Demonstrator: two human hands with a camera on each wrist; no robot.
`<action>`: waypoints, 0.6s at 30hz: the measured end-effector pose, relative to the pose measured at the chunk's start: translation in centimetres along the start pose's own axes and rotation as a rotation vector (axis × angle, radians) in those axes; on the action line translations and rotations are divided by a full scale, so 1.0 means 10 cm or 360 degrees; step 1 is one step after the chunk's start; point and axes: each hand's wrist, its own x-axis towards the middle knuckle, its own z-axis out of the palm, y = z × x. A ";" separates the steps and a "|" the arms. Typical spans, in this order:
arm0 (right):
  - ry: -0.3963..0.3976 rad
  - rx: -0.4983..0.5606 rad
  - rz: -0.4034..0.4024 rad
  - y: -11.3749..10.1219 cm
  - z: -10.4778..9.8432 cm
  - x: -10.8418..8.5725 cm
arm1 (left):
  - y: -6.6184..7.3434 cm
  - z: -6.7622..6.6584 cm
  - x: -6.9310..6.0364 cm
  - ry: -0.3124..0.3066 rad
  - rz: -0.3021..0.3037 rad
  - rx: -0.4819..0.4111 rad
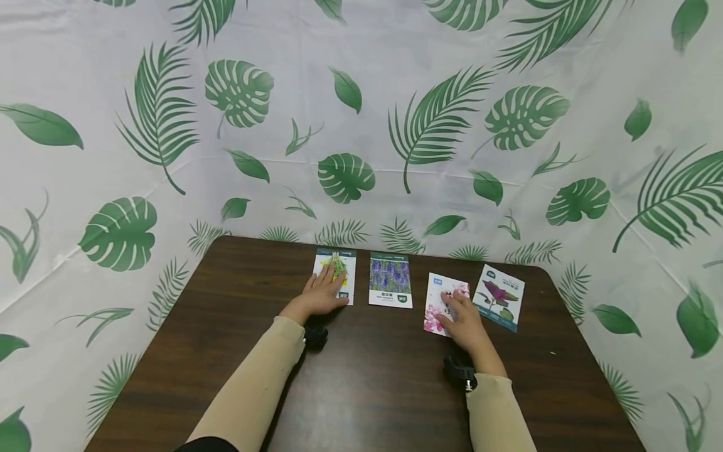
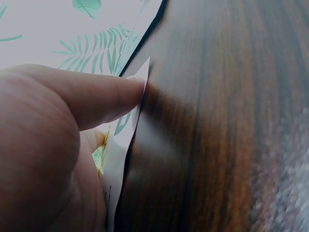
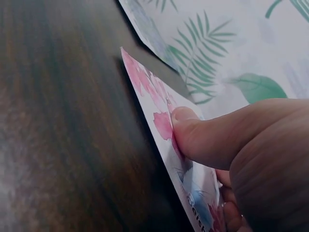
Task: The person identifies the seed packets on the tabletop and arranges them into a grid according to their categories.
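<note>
Head view: left hand (image 1: 321, 297) touches yellow packet (image 1: 348, 276) left of purple packet (image 1: 390, 279); right hand (image 1: 467, 323) touches pink packet (image 1: 433, 304) rightward; fingers spread.

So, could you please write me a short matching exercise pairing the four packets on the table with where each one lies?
Column one:
1. Yellow-and-green packet
2. Purple-flower packet
3. Pink-blossom packet
4. Dark-magenta-flower packet

Column two, as seen in the head view:
A. Under the right hand
B. Farthest right, lying at a slant
C. Under the left hand
D. Second from the left, no hand on it

Right pairs: 1-C, 2-D, 3-A, 4-B.
</note>
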 end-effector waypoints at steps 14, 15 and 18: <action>0.0092 -0.0016 -0.0127 0.06 0.03 -0.20 | 0.00 -0.01 -0.01 -0.0010 0.0015 -0.0023; 0.0093 -0.0014 -0.0125 0.07 0.03 -0.22 | 0.00 -0.01 -0.01 -0.0010 0.0015 -0.0023; 0.0097 -0.0011 -0.0117 0.06 0.05 -0.27 | -0.01 -0.02 0.00 -0.0005 0.0017 -0.0024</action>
